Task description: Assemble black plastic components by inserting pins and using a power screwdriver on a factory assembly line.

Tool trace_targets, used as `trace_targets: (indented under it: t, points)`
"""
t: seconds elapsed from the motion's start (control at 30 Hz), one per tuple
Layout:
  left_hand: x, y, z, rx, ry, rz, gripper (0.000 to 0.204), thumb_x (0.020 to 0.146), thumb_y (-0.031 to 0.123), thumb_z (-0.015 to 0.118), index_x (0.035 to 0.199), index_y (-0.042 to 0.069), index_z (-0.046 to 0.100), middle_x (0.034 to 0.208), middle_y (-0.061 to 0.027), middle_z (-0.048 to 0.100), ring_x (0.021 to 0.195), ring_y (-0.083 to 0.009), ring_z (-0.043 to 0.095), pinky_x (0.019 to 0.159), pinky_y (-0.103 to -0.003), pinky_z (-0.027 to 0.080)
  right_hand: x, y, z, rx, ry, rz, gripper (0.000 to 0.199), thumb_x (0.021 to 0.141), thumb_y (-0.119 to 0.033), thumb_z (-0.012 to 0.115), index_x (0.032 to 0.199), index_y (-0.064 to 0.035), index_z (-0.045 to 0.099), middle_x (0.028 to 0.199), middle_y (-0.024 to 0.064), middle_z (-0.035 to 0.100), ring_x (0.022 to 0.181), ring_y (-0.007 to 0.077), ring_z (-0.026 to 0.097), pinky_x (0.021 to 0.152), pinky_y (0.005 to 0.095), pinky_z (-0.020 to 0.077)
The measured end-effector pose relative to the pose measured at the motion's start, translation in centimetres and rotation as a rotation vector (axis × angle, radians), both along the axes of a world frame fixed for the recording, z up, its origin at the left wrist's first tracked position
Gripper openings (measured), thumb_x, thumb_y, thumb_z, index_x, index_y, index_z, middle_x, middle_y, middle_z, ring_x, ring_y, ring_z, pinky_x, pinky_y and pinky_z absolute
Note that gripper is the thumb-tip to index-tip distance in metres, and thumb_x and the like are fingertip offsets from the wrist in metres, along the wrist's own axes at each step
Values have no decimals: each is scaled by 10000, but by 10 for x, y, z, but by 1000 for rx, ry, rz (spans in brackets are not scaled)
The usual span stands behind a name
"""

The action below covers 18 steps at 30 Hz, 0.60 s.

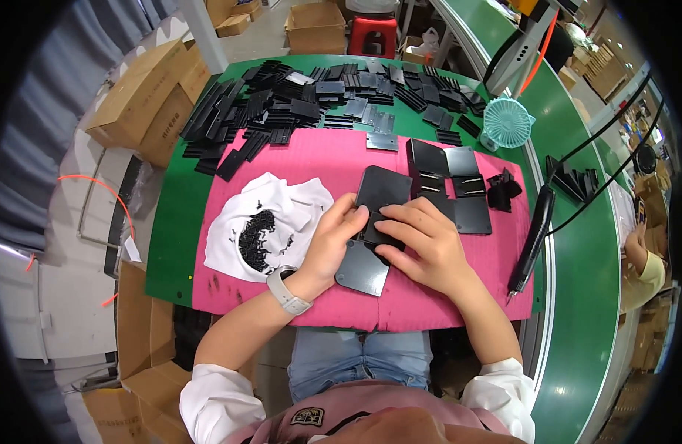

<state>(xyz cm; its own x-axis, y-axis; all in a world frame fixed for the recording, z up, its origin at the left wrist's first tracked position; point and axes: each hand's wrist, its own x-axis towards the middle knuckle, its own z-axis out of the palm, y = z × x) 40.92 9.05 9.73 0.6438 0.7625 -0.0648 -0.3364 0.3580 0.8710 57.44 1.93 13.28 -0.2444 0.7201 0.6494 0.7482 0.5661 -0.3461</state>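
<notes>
A black part made of two flat plates [384,186] joined by a narrower middle piece lies in front of me on the pink mat. My left hand [332,240] grips its left side, thumb on the middle piece. From the other side, the fingers of my right hand [430,240] close on that middle piece and hide much of it. Just right of my hands rest similar black parts [473,214] with bright metal pins showing. On a white cloth [300,203] to the left is a heap of small black screws [254,244].
Many loose black plates [304,109] cover the green table's far side [174,244]. A black electric screwdriver [533,244] hangs by cable at the right. A small black bracket [504,189] and a teal fan [507,124] are beyond it. Cardboard boxes [134,92] stand left.
</notes>
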Motion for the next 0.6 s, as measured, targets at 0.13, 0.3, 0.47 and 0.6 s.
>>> trace_targets:
  t: [0.13,0.3,0.47,0.6]
  points:
    - [-4,-3,-3,45,-10,-22,165,977,183,492,1065,49,530,952,3,547,871,-46,519,754,-205,436,-7,0,-6,-6,52,34,364,619,-118,794,944,-18,666,1026,111,629,857,290,607,721,373,523]
    - [-3,-7,-2,306,90,57,269,984,260,481,1080,14,530,906,-35,587,822,-89,531,725,-268,435,-11,-8,-3,-51,31,25,398,645,-73,780,1016,8,661,1081,162,618,908,337,596,758,404,514]
    - [-55,-14,33,1044,687,487,226,824,87,648,1032,13,601,876,-109,608,768,-229,593,675,-344,477,-10,-11,-1,-84,79,62,356,650,-55,774,980,20,664,1078,157,627,899,332,594,750,393,517]
    - [-103,-1,37,1274,1202,683,135,790,106,662,894,24,633,882,-105,576,858,-279,583,690,-379,486,-8,-10,-2,-187,-10,71,325,655,-32,757,965,6,666,1105,144,626,948,328,590,789,397,509]
